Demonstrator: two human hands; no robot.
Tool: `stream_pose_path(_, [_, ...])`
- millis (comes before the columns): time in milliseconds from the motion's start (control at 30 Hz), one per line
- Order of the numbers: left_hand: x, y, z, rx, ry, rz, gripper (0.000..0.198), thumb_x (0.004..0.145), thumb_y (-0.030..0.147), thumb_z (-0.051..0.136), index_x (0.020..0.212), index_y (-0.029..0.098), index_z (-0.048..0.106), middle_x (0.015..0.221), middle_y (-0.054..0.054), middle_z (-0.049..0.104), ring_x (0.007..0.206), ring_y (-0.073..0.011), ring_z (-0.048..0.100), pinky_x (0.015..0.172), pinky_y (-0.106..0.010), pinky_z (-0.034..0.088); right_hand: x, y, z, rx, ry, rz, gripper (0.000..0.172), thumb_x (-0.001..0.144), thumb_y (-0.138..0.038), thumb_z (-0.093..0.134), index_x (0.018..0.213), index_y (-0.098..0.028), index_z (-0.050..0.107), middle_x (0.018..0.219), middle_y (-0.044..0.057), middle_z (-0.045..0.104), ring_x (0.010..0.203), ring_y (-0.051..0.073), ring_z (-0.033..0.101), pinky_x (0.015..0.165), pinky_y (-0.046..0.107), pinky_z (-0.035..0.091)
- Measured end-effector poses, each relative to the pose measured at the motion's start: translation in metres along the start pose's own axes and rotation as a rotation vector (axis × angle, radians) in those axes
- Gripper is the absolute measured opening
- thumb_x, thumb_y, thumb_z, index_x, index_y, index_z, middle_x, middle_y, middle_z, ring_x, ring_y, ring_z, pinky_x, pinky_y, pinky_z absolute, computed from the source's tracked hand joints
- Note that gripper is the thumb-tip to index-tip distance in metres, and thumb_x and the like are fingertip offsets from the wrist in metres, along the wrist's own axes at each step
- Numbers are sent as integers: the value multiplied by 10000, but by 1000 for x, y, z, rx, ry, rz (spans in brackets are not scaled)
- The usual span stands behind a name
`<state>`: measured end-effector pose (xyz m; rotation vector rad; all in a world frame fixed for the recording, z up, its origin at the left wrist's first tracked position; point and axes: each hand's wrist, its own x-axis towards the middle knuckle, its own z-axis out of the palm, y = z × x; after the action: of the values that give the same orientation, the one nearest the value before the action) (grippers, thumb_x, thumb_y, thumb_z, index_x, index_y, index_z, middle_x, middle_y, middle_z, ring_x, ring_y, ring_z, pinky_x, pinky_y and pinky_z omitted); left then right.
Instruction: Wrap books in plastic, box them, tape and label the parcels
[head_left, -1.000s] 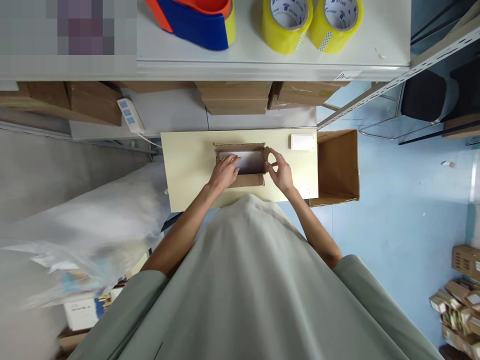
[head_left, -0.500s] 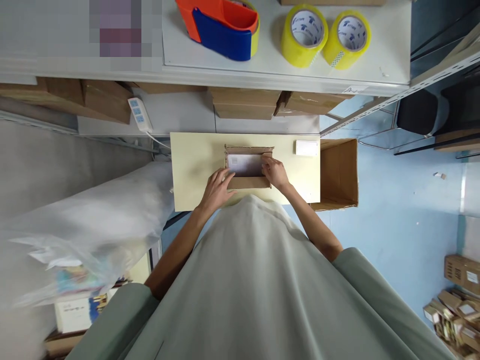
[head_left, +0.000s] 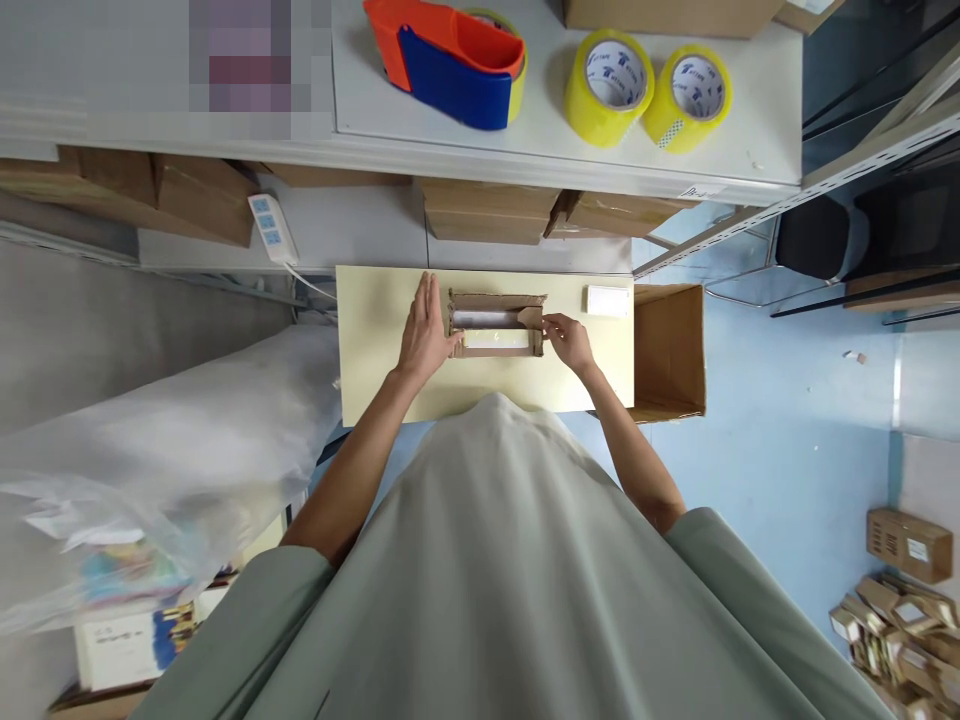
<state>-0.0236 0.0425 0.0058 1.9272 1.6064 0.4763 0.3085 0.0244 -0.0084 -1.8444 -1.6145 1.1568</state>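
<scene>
"Where's that small brown cardboard box (head_left: pixel 496 325) got to?"

"On the pale yellow bench (head_left: pixel 375 385), straight in front of the person, with something white showing inside it."

"And the hands?"

"The left hand (head_left: pixel 424 335) is flat, fingers straight, laid against the box's left end and gripping nothing. The right hand (head_left: pixel 570 340) has its fingertips pinched on the flap at the box's right end."

"Anything else about?"

"A small white rectangular block (head_left: pixel 607 300) lies near the box, to its right. Further right stands a large open cardboard carton (head_left: pixel 667 350). Beyond the box, yellow tape rolls (head_left: pixel 607 85) sit on a white shelf (head_left: pixel 757 110)."
</scene>
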Motion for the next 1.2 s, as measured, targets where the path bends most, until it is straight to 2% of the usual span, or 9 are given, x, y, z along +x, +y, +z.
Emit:
stream_pose_path(100, [10,5,0,40,-78,54,1017,957,245,840,1815,148,302,1825,-286,387,1730,-450,356,1416,-605,336,-2,-2,-4,-3,45,12,424,1092,-460,580,1375,-192,747,1208,152,874,1021,311,866,988,483,699])
stream_pose_path(233, [3,5,0,95,-94,64,643,977,190,759,1604,224,620,1615,-203,609,1573,-408,533,1345,-581,443,-4,-8,-6,0,122,-42,595,1095,-573,611,1560,-204,647,1359,184,824,1130,329,843,990,495,703])
stream_pose_path(367, [-12,-3,5,60,-74,31,326,1056,261,667,1363,263,779,1469,-141,709,1432,-345,653,1283,-515,527,-4,-6,0,-14,119,-89,503,1087,-642,623,1352,-243,777,1372,174,798,1147,324,831,1045,507,690])
stream_pose_path(467, [-20,-10,12,-28,-36,-24,314,1078,285,633,1335,264,812,1473,-125,732,1353,-300,729,1238,-461,574,-5,-2,6,-38,89,-34,398,1059,-595,667,1181,-248,819,1307,155,810,1050,298,843,1012,490,700])
stream_pose_path(567, [-23,-11,22,-105,38,-120,312,1072,281,633,1307,261,838,1414,-123,763,1241,-271,789,1171,-439,620,-5,-1,14,-7,65,52,262,1042,-468,677,1159,-262,788,1281,112,843,961,265,852,948,451,707])
stream_pose_path(700, [-23,-4,36,-152,133,-234,303,1091,258,611,1286,226,840,1363,-142,793,1163,-248,810,1111,-417,643,-5,-8,22,12,109,136,160,1028,-354,656,1123,-271,754,1252,84,874,976,268,860,939,431,687])
stream_pose_path(867, [-26,4,40,-143,159,-299,250,1064,245,659,1228,203,843,1260,-138,834,1031,-238,814,1048,-405,649,-10,-15,26,21,141,161,157,1037,-358,667,1122,-266,761,1253,109,885,1025,288,868,956,431,675])
stream_pose_path(1067, [-44,1,33,-196,178,-263,247,1070,266,672,1219,214,862,1267,-125,844,1093,-254,818,1055,-406,646,-30,-13,28,-3,156,145,214,1076,-385,652,1184,-261,789,1192,98,893,1043,284,864,908,379,661])
stream_pose_path(1200, [-54,-4,35,-200,162,-283,217,1039,230,692,1160,227,873,1242,-113,854,1088,-266,819,1040,-402,644,-42,-11,34,-40,138,181,223,1083,-315,623,1192,-237,800,1170,98,894,1034,270,857,915,351,636])
